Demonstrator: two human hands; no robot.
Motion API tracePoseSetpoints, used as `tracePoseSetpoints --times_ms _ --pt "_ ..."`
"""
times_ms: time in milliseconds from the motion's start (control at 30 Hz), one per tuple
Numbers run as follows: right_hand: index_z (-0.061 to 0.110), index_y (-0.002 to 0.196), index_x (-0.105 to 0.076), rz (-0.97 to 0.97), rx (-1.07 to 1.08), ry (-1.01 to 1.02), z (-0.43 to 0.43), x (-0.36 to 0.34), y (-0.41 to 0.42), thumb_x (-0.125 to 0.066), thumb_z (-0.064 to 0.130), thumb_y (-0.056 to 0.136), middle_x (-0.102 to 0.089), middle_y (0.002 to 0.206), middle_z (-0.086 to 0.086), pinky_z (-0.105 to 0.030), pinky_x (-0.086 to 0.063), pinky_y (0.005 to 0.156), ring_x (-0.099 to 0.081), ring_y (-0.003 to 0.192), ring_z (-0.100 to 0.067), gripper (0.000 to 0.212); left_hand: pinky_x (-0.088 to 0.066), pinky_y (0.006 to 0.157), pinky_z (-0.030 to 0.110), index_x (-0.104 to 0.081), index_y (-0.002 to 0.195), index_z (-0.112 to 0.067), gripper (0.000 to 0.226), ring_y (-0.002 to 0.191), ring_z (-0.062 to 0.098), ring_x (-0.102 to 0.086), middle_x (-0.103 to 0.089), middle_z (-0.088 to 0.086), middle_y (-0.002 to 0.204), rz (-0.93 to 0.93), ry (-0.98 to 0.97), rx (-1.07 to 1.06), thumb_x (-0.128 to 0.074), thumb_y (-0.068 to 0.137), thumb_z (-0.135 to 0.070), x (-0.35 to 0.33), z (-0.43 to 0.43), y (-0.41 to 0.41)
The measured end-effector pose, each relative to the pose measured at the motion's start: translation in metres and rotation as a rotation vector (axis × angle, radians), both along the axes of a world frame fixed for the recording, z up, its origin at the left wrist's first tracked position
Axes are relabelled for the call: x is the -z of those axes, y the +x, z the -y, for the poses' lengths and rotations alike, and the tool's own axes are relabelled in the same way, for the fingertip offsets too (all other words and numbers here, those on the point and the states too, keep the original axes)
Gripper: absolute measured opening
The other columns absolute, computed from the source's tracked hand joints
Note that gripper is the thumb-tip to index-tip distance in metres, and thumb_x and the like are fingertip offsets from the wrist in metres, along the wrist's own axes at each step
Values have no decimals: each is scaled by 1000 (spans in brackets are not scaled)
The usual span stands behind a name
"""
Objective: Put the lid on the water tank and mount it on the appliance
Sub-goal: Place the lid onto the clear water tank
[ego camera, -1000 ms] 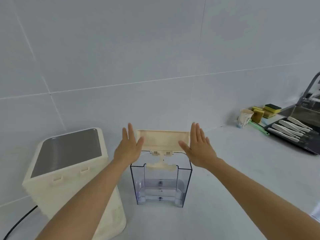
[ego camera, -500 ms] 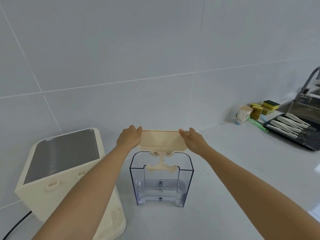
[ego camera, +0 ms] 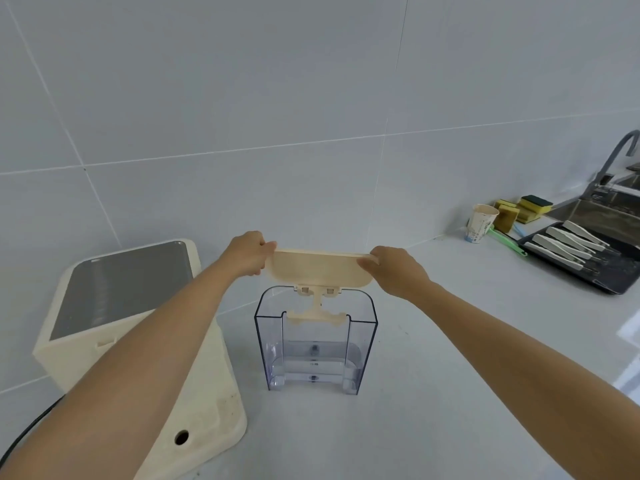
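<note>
A clear plastic water tank (ego camera: 316, 344) stands upright on the white counter in the middle of the head view. Its cream lid (ego camera: 318, 269) is tipped up at the tank's rear rim, joined to it by a cream hinge piece (ego camera: 316, 308). My left hand (ego camera: 250, 252) grips the lid's left end and my right hand (ego camera: 394, 268) grips its right end. The cream appliance (ego camera: 138, 341) with a grey metal top stands on the counter to the left of the tank, apart from it, partly hidden by my left forearm.
A tiled wall rises right behind the tank. At the far right stand a paper cup (ego camera: 481, 223), several yellow sponges (ego camera: 519, 209), a black tray (ego camera: 585, 258) with white-handled tools, and a sink with a tap (ego camera: 620, 150). A black cable (ego camera: 31, 427) leaves the appliance at lower left.
Both hands went from flat and open beside the lid to closed on its two ends. The lid has tilted down a little toward the tank.
</note>
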State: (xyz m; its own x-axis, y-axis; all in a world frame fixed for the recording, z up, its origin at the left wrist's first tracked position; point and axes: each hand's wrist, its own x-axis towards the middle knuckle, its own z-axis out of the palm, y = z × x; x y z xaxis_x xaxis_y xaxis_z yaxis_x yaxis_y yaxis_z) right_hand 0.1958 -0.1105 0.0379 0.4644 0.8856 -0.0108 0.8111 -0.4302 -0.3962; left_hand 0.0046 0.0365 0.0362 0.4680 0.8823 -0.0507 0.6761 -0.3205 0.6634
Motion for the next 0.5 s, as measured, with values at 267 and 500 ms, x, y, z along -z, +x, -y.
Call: tracePoseSetpoints --times_ms 267,500 --pt "13 105 -65 93 -93 -25 26 8 -6 -38 38 94 -61 83 -8 -29 -35 55 -50 72 -23 39 -44 56 25 -48 73 -17 24 57 15 -57 -60 3 67 -97 -34 138 -43 91 -33 1 20 -33" --pt "31 117 -60 225 -169 -85 42 24 -12 -40 32 95 -65 108 -4 -28 -39 66 -60 93 -26 30 -41 64 28 -50 89 -16 20 73 18 -59 -66 4 77 -178 15 152 -44 90 -35 21 46 -45"
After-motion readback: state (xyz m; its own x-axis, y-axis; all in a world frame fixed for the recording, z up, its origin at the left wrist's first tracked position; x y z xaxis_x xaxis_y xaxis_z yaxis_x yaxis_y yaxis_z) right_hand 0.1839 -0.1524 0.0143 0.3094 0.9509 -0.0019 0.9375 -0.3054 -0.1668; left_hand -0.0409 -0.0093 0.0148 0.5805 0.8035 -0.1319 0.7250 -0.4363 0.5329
